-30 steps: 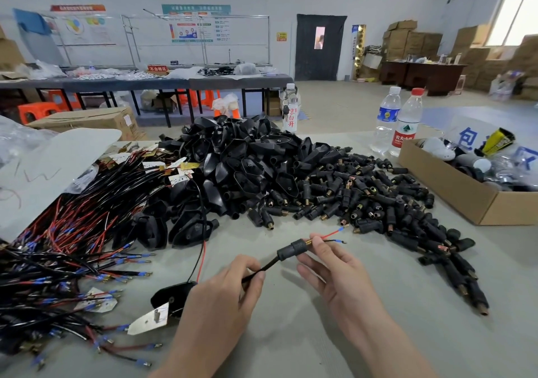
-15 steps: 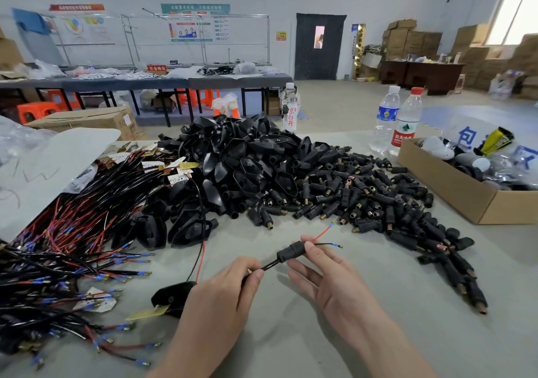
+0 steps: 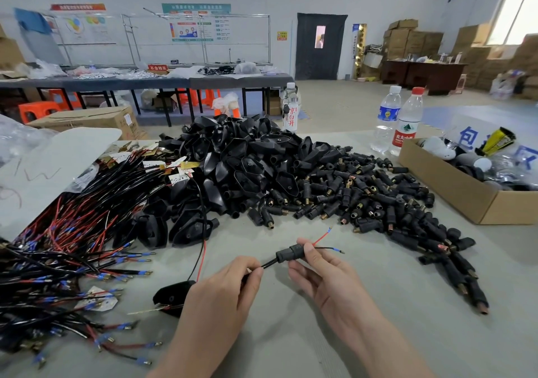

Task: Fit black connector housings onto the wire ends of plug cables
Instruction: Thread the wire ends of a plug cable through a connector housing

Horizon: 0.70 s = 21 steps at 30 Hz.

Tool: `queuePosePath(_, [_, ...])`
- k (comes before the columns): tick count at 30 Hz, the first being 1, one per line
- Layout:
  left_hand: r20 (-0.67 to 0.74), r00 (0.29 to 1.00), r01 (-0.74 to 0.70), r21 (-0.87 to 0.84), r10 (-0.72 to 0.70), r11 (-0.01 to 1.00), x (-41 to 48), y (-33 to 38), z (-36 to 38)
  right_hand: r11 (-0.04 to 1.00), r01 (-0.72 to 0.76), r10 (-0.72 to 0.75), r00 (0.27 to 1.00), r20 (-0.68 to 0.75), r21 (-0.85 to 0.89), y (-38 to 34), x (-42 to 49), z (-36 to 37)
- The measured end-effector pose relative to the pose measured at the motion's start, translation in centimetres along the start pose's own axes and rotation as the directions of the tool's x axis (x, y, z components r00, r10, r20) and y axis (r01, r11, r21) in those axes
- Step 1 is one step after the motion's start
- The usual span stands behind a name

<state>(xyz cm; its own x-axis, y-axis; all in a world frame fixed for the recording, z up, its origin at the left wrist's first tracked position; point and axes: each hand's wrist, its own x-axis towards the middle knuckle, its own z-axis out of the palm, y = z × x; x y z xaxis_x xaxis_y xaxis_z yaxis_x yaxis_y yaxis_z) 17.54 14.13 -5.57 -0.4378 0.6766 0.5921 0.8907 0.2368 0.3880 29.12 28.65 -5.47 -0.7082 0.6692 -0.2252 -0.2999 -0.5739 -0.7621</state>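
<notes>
— Grip first: what is held, and how?
— A small black ribbed plastic connector housing (image 3: 289, 255) is pinched between the thumb and curled fingers of the right hand (image 3: 329, 278). A thin black cable (image 3: 269, 264) is pinched by the fingertips of the left hand (image 3: 221, 299), just left of and below that housing.

— Where is the housing seated?
— It is threaded onto the cable, between the two hands and raised above the grey table (image 3: 378, 334). Two thin leads are seen leaving its far end, right of the grip. A red wire (image 3: 321, 236) is angled up and away, and a black wire (image 3: 329, 249) is held nearly level. Each is tipped in blue.

— And the cable's other end?
— It is hidden under the left hand. A black moulded plug (image 3: 171, 296) is laid just left of that hand. Whether the cable is joined to it cannot be told.

— What is laid around the grip?
— Beyond it and to the right, a heap of loose black housings (image 3: 378, 203) with brass ends is spread, well apart from the hands. Beyond and to the left, a mound of black plug shells (image 3: 247, 159) is piled. Far left, a tangle of black and red leads (image 3: 58, 261) with blue-sleeved terminals is spread. Far right, an open brown cardboard box (image 3: 454, 191) is set, with two clear plastic water bottles (image 3: 407, 121) behind it.
</notes>
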Motion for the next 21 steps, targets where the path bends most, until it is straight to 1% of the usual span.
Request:
queuePosePath(8, [-0.036, 0.998, -0.051, -0.002, 0.051, 0.999, 0.0, -0.4, 0.4, 1.000, -0.010, 0.010, 1.000, -0.014, 0.013, 0.2, 0.0, -0.1])
queuePosePath(11, [-0.040, 0.997, -0.061, -0.014, 0.060, 0.998, 0.0, -0.5, 0.5, 1.000, -0.025, 0.025, 1.000, 0.015, -0.006, 0.2, 0.0, -0.1])
queuePosePath(16, [-0.068, 0.993, -0.099, 0.022, 0.100, 0.995, 0.1, -0.5, 0.8, 0.997, -0.048, 0.051, 0.997, 0.063, -0.058, 0.7, -0.1, 0.4])
queuePosePath(19, [-0.099, 0.990, -0.097, 0.019, 0.099, 0.995, 0.0, -1.1, 1.2, 0.998, -0.032, 0.035, 0.998, 0.053, -0.059, 0.7, -0.1, 0.3])
queuePosePath(21, [-0.095, 0.987, -0.129, 0.048, 0.133, 0.990, 0.1, -1.4, 1.4, 0.999, -0.011, 0.012, 1.000, 0.024, -0.041, 0.5, -0.1, 0.2])
